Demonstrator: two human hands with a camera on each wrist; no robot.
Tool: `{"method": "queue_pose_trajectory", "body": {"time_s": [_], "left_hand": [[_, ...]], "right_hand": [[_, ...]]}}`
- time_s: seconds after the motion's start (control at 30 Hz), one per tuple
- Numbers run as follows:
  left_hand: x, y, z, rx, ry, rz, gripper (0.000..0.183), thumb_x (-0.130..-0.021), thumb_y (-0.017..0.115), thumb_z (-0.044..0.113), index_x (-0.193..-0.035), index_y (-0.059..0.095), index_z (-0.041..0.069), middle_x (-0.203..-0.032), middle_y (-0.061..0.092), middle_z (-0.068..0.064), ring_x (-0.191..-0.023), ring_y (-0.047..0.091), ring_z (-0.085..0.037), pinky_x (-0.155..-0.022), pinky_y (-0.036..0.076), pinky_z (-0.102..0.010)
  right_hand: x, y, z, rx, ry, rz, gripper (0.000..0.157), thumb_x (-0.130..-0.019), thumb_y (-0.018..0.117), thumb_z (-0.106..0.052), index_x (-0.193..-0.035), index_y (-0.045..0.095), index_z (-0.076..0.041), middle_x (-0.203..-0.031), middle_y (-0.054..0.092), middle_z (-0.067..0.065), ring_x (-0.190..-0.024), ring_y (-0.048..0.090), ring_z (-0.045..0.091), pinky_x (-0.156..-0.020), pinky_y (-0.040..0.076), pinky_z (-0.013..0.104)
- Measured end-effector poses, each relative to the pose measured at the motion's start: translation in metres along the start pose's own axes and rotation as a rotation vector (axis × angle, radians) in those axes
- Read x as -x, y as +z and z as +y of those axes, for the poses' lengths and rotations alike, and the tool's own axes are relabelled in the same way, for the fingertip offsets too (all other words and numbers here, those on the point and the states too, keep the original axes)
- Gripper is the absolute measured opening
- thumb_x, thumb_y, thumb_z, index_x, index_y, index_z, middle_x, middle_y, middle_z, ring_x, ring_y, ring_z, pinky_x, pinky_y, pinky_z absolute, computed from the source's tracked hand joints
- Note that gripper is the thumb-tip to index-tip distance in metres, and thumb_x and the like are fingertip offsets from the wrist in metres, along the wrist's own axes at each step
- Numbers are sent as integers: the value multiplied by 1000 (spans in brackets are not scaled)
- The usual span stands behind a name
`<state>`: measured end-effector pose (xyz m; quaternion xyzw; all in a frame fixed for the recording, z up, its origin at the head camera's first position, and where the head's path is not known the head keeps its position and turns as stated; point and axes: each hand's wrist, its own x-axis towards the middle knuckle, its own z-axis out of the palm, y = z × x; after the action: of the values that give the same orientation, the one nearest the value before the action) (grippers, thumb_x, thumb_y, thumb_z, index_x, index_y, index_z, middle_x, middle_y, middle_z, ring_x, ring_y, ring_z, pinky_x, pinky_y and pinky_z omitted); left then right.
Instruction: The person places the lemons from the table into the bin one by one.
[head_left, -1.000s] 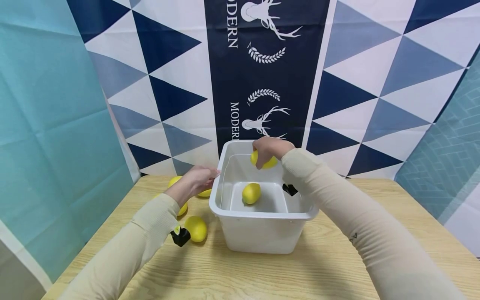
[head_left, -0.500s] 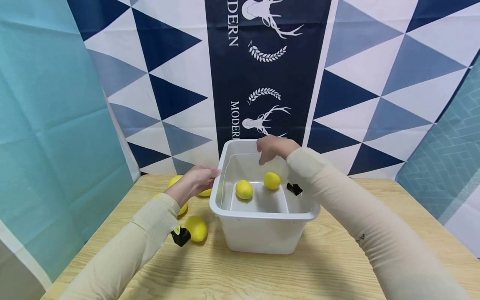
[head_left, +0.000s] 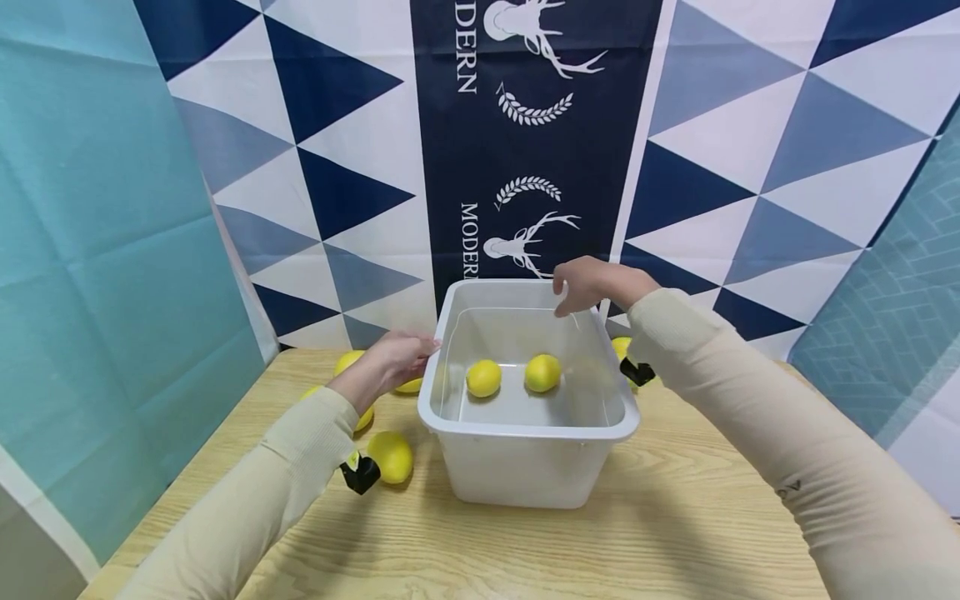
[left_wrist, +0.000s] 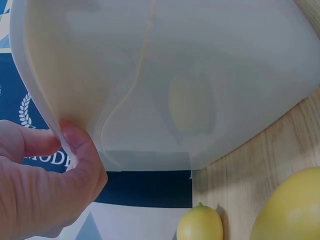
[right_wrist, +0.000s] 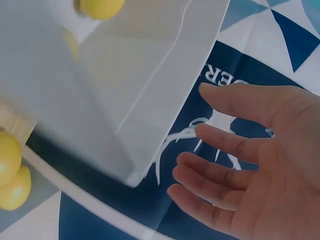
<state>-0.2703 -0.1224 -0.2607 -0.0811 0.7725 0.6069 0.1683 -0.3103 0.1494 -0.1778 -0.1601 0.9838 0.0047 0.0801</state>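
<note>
A white plastic bin (head_left: pixel 517 467) stands on the table with two lemons inside, a left lemon (head_left: pixel 483 378) and a right lemon (head_left: pixel 542 372). My left hand (head_left: pixel 397 357) pinches the bin's left rim between thumb and fingers, plain in the left wrist view. Over the bin's back right corner hovers my right hand (head_left: pixel 592 282). In the right wrist view its fingers (right_wrist: pixel 215 175) are spread loosely and hold nothing. Beyond the bin's right side a lemon (head_left: pixel 621 348) shows, partly hidden by the right sleeve and wrist camera.
Left of the bin lie several lemons, the nearest lemon (head_left: pixel 391 457) in front and others partly behind the left wrist. The wooden table (head_left: pixel 450 550) ends at a patterned cloth (head_left: pixel 360 208) hanging close behind the bin.
My right hand has let go of a lemon, which dropped into the bin, and has moved right toward the back corner. The other lemon inside shifted left. My left hand stays on the rim.
</note>
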Motion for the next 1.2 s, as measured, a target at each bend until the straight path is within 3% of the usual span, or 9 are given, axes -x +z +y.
{"method": "queue_pose_trajectory", "body": {"time_s": [0.17,0.7,0.93,1.2], "left_hand": [[0,0,0,-8,-3,4,34,-101,53,21,-129,59,2,-127,57,-12,-105,53,-21,-110,47,-34],[2,-1,-3,-2,4,3,32,-101,54,23,-127,61,6,-129,57,-10,-110,54,-23,-111,46,-34],[1,-1,-2,-8,1,7,32,-101,54,23,-127,61,6,-132,57,-10,-112,55,-24,-111,46,-35],[1,-1,-2,6,-1,7,33,-100,56,22,-127,61,6,-129,58,-9,-109,54,-23,-110,47,-34]], "right_hand": [[8,3,19,-42,8,87,44,-90,66,-24,-126,57,0,-128,59,24,-105,59,33,-92,54,48],[22,35,70,-174,34,293,45,-89,66,-22,-123,55,6,-121,57,31,-111,54,44,-94,50,56],[16,54,87,-193,58,277,48,-89,65,-23,-122,53,9,-120,56,33,-110,53,45,-95,49,58],[7,74,100,-209,101,166,54,-92,62,-26,-129,52,11,-131,52,37,-120,50,51,-98,48,61]]}}
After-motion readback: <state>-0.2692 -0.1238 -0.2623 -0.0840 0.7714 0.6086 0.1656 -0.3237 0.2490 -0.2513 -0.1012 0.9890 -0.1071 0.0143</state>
